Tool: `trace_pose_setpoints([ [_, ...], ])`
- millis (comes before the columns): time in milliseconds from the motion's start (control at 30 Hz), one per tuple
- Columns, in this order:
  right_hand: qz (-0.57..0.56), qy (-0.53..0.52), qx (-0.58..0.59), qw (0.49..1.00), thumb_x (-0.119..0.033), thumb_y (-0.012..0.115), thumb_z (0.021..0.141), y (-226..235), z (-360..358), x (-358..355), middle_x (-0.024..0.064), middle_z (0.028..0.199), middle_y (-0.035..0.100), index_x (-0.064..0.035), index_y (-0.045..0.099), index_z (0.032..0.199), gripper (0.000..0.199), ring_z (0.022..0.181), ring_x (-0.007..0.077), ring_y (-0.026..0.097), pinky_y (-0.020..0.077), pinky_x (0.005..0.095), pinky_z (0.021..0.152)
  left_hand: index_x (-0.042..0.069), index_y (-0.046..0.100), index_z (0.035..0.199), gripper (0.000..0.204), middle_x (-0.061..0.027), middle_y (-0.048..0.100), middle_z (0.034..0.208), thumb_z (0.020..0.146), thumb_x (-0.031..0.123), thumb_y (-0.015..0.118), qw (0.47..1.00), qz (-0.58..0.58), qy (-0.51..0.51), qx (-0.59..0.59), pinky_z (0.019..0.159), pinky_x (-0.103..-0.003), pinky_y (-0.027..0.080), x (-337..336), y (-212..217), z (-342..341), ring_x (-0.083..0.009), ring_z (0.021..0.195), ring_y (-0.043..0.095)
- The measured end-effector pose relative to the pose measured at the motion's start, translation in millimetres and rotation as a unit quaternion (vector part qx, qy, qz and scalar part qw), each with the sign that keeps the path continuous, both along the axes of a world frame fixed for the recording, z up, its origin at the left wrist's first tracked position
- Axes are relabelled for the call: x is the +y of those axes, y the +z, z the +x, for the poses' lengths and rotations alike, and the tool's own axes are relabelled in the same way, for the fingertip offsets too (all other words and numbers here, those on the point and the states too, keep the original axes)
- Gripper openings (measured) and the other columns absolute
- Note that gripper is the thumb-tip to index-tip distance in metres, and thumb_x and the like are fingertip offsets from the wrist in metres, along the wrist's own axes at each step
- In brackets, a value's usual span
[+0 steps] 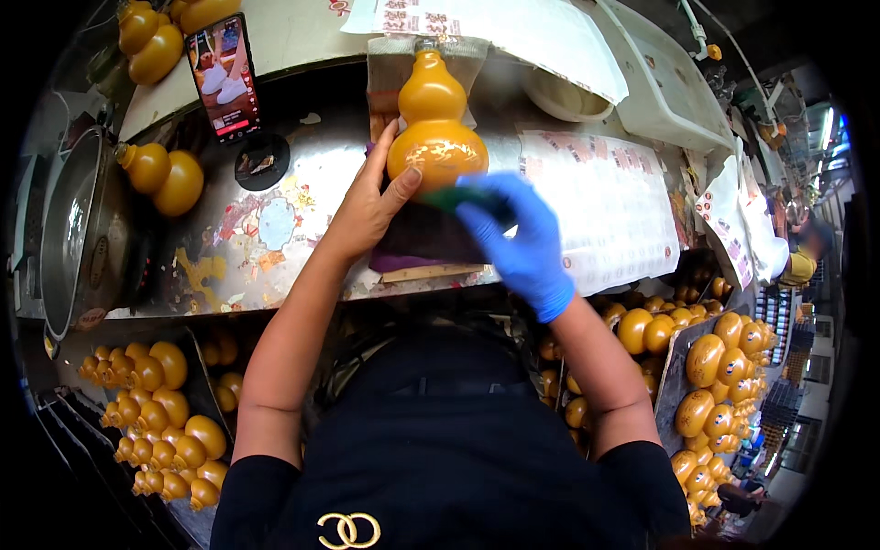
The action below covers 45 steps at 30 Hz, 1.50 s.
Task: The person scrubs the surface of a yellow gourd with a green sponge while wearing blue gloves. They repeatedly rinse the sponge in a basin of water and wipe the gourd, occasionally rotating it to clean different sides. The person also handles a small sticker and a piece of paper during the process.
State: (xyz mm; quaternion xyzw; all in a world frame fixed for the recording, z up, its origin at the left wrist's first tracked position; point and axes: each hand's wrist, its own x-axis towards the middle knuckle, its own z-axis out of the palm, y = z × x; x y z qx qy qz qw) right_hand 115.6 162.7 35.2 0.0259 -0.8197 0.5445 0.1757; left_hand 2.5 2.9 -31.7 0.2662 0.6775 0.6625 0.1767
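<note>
On the metal bench [275,247], one amber gourd bottle [434,128] lies on a dark pad [422,240], neck pointing away. The bare left hand [371,206] grasps its lower bulb from the left, thumb across the base. The blue-gloved right hand [522,240] presses a green tool [458,197] against the bulb's bottom; the tool is blurred and mostly hidden by fingers, so its kind is unclear. A phone [225,78] leans at upper left, with three more gourds nearby, partly cut off. Sticker sheets [605,202] lie right. Trays [165,422] of gourds, too many to count, flank the person.
</note>
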Motion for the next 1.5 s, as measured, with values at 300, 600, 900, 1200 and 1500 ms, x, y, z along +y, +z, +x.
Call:
trace_pose_setpoints([
  [300, 0.054, 0.101, -0.044, 0.992, -0.018, 0.065, 0.089, 26.3, -84.7, 53.5, 0.0112, 0.098, 0.064, -0.0021, 0.054, 0.112, 0.031, 0.09, 0.0167, 0.062, 0.0491, 0.0283, 0.083, -0.002, 0.02, 0.146, 0.086, -0.0241, 0.031, 0.146, 0.09, 0.056, 0.051, 1.0, -0.024, -0.002, 0.018, 0.112, -0.038, 0.021, -1.1, 0.3, 0.2, -0.0327, 0.138, 0.028],
  [600, 0.01, 0.094, -0.066, 0.993, -0.019, 0.067, 0.087, 23.3, -83.4, 56.1, 0.0105, 0.099, 0.064, -0.0026, 0.055, 0.113, 0.033, 0.092, 0.0142, 0.06, 0.0495, 0.0279, 0.082, -0.001, 0.026, 0.144, 0.074, -0.0205, 0.038, 0.141, 0.092, 0.045, 0.053, 0.998, 0.029, -0.027, -0.052, 0.11, -0.035, 0.024, 0.5, 15.3, -1.1, -0.0278, 0.133, 0.035],
  [900, -0.099, -0.122, -0.043, 0.987, -0.024, 0.069, 0.085, -10.6, -47.2, 27.9, 0.009, 0.091, 0.062, -0.0012, 0.052, 0.108, 0.036, 0.083, 0.0124, 0.059, 0.0495, 0.0266, 0.073, -0.002, 0.034, 0.137, 0.064, -0.0159, 0.047, 0.131, 0.097, 0.047, 0.044, 0.99, 0.054, 0.066, -0.115, 0.102, -0.03, 0.036, 28.8, 22.2, 0.0, -0.0195, 0.12, 0.047],
  [1200, -0.146, -0.169, -0.017, 0.975, -0.024, 0.068, 0.086, -44.7, -49.5, 40.7, 0.0113, 0.094, 0.063, -0.001, 0.053, 0.108, 0.035, 0.085, 0.0147, 0.06, 0.0498, 0.0282, 0.075, 0.0, 0.031, 0.143, 0.058, -0.0137, 0.045, 0.136, 0.103, 0.041, 0.029, 0.985, 0.061, 0.06, -0.152, 0.107, -0.03, 0.031, 22.2, 23.8, 0.3, -0.0202, 0.127, 0.043],
  [1500, 0.399, -0.106, 0.189, 0.891, -0.011, 0.065, 0.067, -4.2, -25.4, -19.2, 0.0034, 0.071, 0.054, -0.0115, 0.063, 0.107, 0.04, 0.06, 0.0204, 0.055, 0.0433, 0.0331, 0.053, -0.001, 0.036, 0.141, 0.051, -0.0107, 0.047, 0.137, 0.101, 0.03, 0.041, 0.956, 0.114, -0.051, -0.264, 0.107, -0.031, 0.033, 8.7, 17.3, -22.2, -0.0186, 0.124, 0.046],
])
